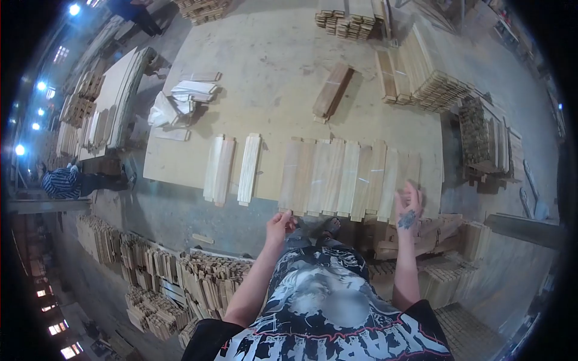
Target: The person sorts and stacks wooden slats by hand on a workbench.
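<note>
A row of several wooden slats (330, 174) lies side by side along the near edge of the table. My left hand (282, 227) is at the lower left end of this row, with its fingers curled near the slat ends. Over the slats at the right end rests my right hand (409, 201), fingers apart and slightly bent. Left of the row lie a single pale slat (249, 168) and a small group of slats (219, 169).
The broad table (259, 108) also bears a brown slat bundle (332, 91), white pieces (180, 103) and tall stacks (430, 72). More wood stacks (205, 283) stand below left. A person in a striped top (61, 182) is at far left, another person (135, 12) at upper left.
</note>
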Tool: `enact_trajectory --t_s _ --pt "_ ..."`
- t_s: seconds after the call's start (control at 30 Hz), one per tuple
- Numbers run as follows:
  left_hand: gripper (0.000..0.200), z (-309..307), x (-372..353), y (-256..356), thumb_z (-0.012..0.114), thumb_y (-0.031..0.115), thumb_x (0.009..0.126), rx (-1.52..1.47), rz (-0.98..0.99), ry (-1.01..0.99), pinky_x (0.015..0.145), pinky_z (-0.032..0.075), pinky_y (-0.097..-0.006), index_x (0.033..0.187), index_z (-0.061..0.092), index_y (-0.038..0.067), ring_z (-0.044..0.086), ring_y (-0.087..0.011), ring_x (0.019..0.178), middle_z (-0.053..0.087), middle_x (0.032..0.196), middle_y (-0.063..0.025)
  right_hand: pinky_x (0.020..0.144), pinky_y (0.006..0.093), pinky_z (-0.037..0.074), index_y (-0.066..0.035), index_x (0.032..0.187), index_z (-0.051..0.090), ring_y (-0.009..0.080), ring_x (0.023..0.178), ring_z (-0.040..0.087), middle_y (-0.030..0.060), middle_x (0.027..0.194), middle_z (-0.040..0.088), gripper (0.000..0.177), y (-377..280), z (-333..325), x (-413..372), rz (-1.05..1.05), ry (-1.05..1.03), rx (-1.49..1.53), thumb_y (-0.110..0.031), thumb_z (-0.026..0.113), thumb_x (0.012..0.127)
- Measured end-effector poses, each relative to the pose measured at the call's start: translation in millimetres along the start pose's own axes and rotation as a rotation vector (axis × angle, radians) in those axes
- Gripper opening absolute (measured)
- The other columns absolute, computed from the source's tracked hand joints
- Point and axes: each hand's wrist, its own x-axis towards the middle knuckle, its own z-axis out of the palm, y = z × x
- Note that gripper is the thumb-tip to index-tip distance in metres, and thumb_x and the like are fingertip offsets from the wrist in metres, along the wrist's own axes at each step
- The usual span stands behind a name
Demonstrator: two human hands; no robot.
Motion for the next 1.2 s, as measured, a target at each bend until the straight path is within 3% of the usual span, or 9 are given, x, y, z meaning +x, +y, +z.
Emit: enact_trajectory --t_s 0.17,0.33,0.4,0.47,0.63,0.9,1.03,1.2 --pt "0.034 -22.1 -4.3 12.3 0.062 0.038 0.101 -0.015 -0.036 0.017 0.059 0.047 -0.0247 0.105 0.067 0.005 0.058 -0.0085 0.063 0.066 0.078 -0.0016 0.082 0.0344 0.052 -0.009 0.13 0.063 0.0211 0.095 0.062 0.0095 0.111 0.062 0.044 -17.6 26.2 -11.5 0.014 -0.037 0.096 -0.012 0.073 0.087" --pt "0.043 -113.4 22.3 33.6 0.059 0.044 0.102 -0.31 0.05 0.405 0.053 0.038 -0.0236 0.109 0.065 0.002 0.045 -0.0068 0.056 0.056 0.075 -0.0009 0.084 0.0351 0.053 -0.009 0.128 0.064 0.0203 0.097 0.062 0.0086 0.11 0.062 0.04 -32.1 29.7 -14.6 0.075 -0.089 0.137 -0.01 0.071 0.089" --pt "0.038 -139.9 34.2 52.5 0.06 0.039 0.103 -0.403 0.102 0.548 0.047 0.035 -0.0247 0.106 0.062 0.001 0.043 -0.0077 0.053 0.055 0.072 -0.0025 0.081 0.0316 0.054 -0.008 0.129 0.065 0.018 0.096 0.064 0.008 0.109 0.063 0.041 -33.3 32.2 -12.9 0.063 -0.096 0.126 -0.008 0.072 0.088" --pt "0.032 -167.9 47.5 51.7 0.06 0.035 0.103 -0.385 0.197 0.475 0.05 0.036 -0.0246 0.1 0.06 0.003 0.045 -0.0082 0.055 0.055 0.074 -0.0025 0.08 0.0299 0.054 -0.008 0.129 0.065 0.0169 0.095 0.064 0.0078 0.109 0.064 0.041 -36.1 35.9 -13.5 0.061 -0.109 0.128 -0.007 0.073 0.089" --pt "0.02 -153.6 21.8 68.8 0.064 0.021 0.101 -0.369 0.38 0.368 0.06 0.042 -0.025 0.088 0.058 0.007 0.052 -0.0107 0.062 0.059 0.077 -0.0023 0.079 0.0308 0.055 -0.008 0.126 0.066 0.0175 0.095 0.064 0.008 0.11 0.063 0.038 -42.6 39.2 -14.4 0.07 -0.108 0.144 -0.012 0.073 0.089" --pt "0.019 -50.4 9.4 14.9 0.066 0.022 0.099 -0.131 0.247 0.161 0.06 0.045 -0.0248 0.091 0.065 0.005 0.058 -0.0098 0.062 0.067 0.076 -0.0036 0.081 0.0307 0.054 -0.007 0.124 0.067 0.0178 0.097 0.065 0.0083 0.112 0.064 0.036 -24.5 40.5 -29.2 0.141 -0.035 0.181 -0.011 0.073 0.089" --pt "0.025 -55.2 16.1 10.4 0.063 0.026 0.102 -0.096 0.134 0.075 0.057 0.046 -0.025 0.1 0.067 0.001 0.058 -0.0105 0.059 0.07 0.082 -0.0074 0.082 0.0309 0.054 -0.007 0.125 0.066 0.0182 0.096 0.064 0.0082 0.112 0.064 0.037 -32.7 37.4 -28.1 0.161 -0.044 0.153 -0.01 0.073 0.089" --pt "0.032 -90.1 23.6 31.6 0.062 0.034 0.102 -0.146 0.113 0.266 0.054 0.045 -0.0243 0.099 0.066 0.002 0.057 -0.0102 0.057 0.07 0.082 -0.0078 0.084 0.0311 0.053 -0.009 0.127 0.066 0.0172 0.096 0.063 0.0074 0.114 0.064 0.038 -20.2 36.3 -27.9 0.174 -0.016 0.2 -0.009 0.072 0.089"
